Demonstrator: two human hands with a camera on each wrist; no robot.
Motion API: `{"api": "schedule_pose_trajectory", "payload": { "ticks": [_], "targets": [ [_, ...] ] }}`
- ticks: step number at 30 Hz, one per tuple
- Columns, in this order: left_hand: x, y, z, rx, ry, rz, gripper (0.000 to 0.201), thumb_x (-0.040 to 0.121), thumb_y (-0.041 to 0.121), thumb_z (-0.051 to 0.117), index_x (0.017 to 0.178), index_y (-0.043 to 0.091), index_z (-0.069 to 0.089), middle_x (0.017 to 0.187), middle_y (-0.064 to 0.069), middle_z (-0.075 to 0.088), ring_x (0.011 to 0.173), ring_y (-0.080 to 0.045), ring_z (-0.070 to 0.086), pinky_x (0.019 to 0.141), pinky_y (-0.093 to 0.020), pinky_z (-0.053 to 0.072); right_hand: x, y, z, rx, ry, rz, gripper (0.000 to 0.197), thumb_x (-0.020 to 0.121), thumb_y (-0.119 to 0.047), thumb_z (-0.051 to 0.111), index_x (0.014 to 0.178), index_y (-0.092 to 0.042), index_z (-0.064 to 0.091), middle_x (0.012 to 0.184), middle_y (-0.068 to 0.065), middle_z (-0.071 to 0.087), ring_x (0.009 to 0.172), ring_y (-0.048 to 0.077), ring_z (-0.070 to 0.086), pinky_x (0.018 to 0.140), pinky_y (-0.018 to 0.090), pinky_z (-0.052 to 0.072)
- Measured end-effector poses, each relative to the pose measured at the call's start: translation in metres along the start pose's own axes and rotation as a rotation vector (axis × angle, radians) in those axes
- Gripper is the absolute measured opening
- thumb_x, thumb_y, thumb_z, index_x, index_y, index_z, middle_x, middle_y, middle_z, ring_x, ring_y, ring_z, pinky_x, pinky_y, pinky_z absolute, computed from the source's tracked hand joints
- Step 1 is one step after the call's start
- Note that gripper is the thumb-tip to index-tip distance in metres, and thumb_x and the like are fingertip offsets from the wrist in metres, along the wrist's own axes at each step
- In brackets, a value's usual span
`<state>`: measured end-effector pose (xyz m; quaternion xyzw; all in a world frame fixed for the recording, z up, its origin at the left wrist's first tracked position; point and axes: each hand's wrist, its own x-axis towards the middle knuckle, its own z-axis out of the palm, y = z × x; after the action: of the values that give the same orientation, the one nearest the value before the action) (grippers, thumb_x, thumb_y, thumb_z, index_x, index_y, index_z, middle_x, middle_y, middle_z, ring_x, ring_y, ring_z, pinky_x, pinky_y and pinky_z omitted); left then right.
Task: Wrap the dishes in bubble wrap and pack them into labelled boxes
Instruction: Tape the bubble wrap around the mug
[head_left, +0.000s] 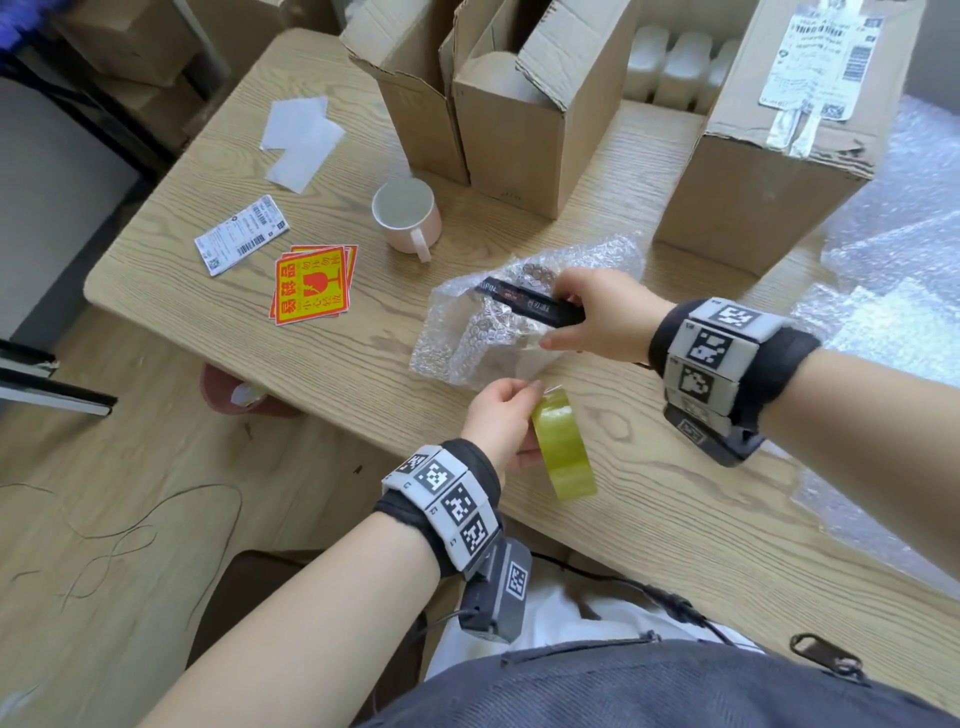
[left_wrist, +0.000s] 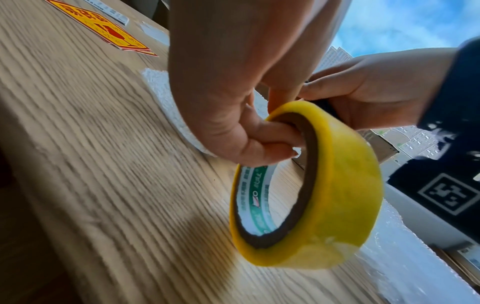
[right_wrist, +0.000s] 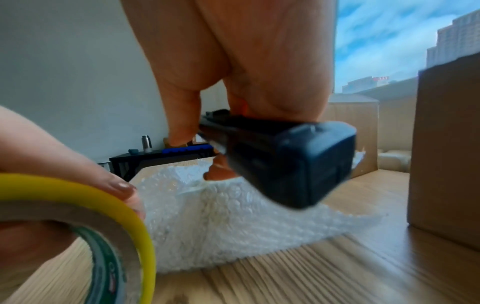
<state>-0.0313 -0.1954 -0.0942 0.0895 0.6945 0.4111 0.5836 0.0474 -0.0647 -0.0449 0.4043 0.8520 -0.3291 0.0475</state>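
wooden table by window, boxes behind

A crumpled bubble-wrap bundle lies on the table. A pink mug stands unwrapped nearby, before open cardboard boxes.

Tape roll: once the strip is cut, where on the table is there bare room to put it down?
Bare wood lies left of the bubble-wrapped bundle, below the fragile stickers, and along the near edge right of the tape roll. It is crowded by the mug and cardboard boxes; loose bubble wrap covers the right end.
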Motion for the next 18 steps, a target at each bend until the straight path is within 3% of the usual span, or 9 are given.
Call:
{"api": "schedule_pose_trajectory", "payload": {
  "ticks": [5,9,12,18],
  "targets": [
    [0.003,-0.004,0.002,-0.006,0.093,0.013,0.016,0.098,0.026,0.047,0.091,0.017,0.058,0.084,-0.007,0.061,0.066,-0.02,0.059,0.051,-0.025,0.049,-0.025,0.013,-0.01,-0.073,-0.063,0.0,0.019,0.083,-0.022,0.065,0.1,-0.017,0.058,0.091,0.002,0.057,0.08,0.019,0.049,0.069,0.025,0.037],
    [0.008,-0.009,0.002,-0.002,0.165,0.056,0.018,0.096,0.023,0.051,0.079,0.019,0.054,0.078,-0.006,0.056,0.065,-0.02,0.055,0.051,-0.026,0.048,-0.033,0.023,-0.009,-0.266,-0.031,0.011,0.027,0.085,-0.032,0.065,0.109,-0.023,0.056,0.095,0.002,0.057,0.086,0.024,0.052,0.069,0.029,0.039],
    [0.008,-0.009,0.002,0.003,0.182,0.069,0.019,0.095,0.023,0.052,0.077,0.019,0.053,0.076,-0.006,0.055,0.065,-0.021,0.055,0.056,-0.029,0.049,-0.034,0.023,-0.004,-0.379,0.02,-0.041,0.025,0.09,-0.038,0.056,0.114,-0.03,0.056,0.098,0.0,0.051,0.1,0.026,0.055,0.07,0.029,0.039],
    [0.007,-0.007,0.002,0.055,0.191,0.094,0.017,0.095,0.025,0.053,0.079,0.019,0.057,0.075,-0.006,0.056,0.065,-0.022,0.055,0.055,-0.029,0.05,-0.033,0.015,-0.001,-0.569,-0.016,-0.129,0.024,0.096,-0.035,0.046,0.115,-0.031,0.059,0.09,-0.003,0.043,0.096,0.025,0.058,0.063,0.027,0.035]
  ]
}}
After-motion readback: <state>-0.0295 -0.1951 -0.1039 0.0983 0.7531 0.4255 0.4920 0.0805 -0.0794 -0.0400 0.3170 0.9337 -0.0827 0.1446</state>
